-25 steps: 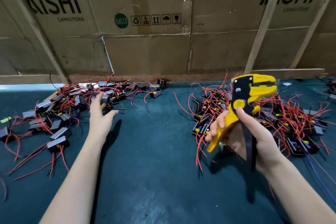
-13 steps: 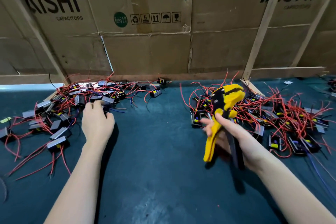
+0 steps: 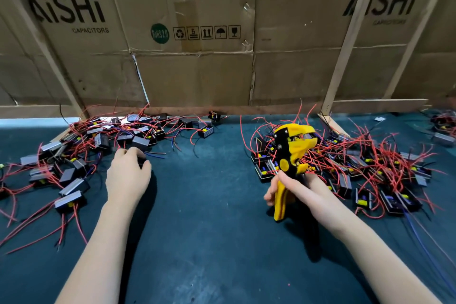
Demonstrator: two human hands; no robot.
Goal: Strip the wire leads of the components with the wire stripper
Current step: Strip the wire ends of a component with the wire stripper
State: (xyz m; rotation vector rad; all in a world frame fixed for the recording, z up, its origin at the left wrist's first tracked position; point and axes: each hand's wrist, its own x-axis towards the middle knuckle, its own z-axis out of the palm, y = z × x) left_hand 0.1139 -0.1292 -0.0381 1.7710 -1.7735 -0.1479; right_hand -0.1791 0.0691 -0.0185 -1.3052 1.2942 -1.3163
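Left hand [image 3: 127, 174] curls over a black component [image 3: 141, 143] at left pile's near edge, picking one; right hand [image 3: 299, 189] grips yellow wire stripper [image 3: 287, 163] upright. Next: feed lead into open jaws.

centre mat [image 3: 209, 205] open | component piles [image 3: 81, 155] flank it (tangled) | cardboard wall [image 3: 197, 76] behind

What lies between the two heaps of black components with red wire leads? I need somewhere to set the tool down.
Only bare dark teal mat in the head view, between the left heap and the right heap.
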